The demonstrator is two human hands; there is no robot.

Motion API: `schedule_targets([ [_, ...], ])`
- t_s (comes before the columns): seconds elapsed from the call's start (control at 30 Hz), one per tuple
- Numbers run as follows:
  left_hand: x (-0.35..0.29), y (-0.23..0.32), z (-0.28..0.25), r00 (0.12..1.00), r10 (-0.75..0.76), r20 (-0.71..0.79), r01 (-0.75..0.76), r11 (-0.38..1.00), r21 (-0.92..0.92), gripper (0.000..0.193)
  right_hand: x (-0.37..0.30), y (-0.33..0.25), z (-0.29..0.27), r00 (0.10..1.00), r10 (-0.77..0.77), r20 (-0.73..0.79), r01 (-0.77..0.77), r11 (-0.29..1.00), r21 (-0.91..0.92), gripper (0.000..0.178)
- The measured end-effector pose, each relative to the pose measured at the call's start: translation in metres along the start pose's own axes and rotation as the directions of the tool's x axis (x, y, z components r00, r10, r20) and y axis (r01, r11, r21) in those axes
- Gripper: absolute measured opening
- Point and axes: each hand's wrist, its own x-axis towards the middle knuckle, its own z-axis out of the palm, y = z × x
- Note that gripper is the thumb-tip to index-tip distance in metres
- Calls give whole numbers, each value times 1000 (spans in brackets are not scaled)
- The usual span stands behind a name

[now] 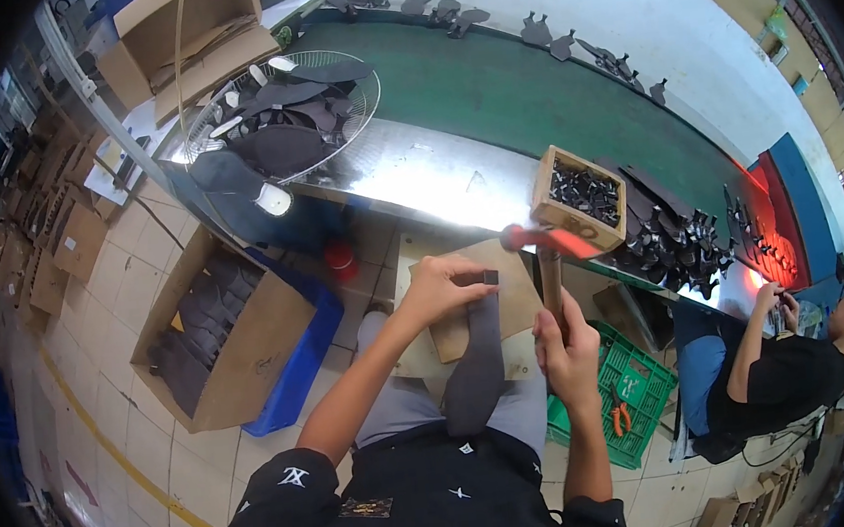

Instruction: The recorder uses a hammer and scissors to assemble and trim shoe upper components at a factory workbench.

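While the right hand (570, 351) grips a hammer (551, 277), the left (439, 287) pinches material (482, 344).

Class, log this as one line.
left hand: pinching dark piece at tip of grey insole; right hand: gripping hammer; wooden box: on bench

We see our left forearm (371, 373) slanting upward and inward to the left hand (436, 290), whose thumb (473, 293) and fingers (456, 269) extend rightward and meet in a pinch. Our right forearm (586, 450) rises nearly straight, ending in the right hand (571, 353), which is curled into a closed, upright grip. Both forearms are bare; the hands stand apart, the left one farther from our body.
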Motion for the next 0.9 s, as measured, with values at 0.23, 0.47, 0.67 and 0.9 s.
schedule_targets([
  [0.23,0,-5,0,999,33,-1,-33,996,-84,27,-22,-23,-2,995,-4,103,20,988,-152,41],
  [0.47,-5,-7,-1,999,44,3,-44,997,61,54,-41,-54,-30,981,-192,15,192,966,-172,42],
  [0.67,-11,-3,0,988,136,72,-154,887,435,100,-35,6,7,991,-30,128,56,979,-198,45],
  [0.9,-6,6,-1,983,174,49,-175,843,509,72,-46,-36,-24,974,-212,-76,218,973,78,38],
])
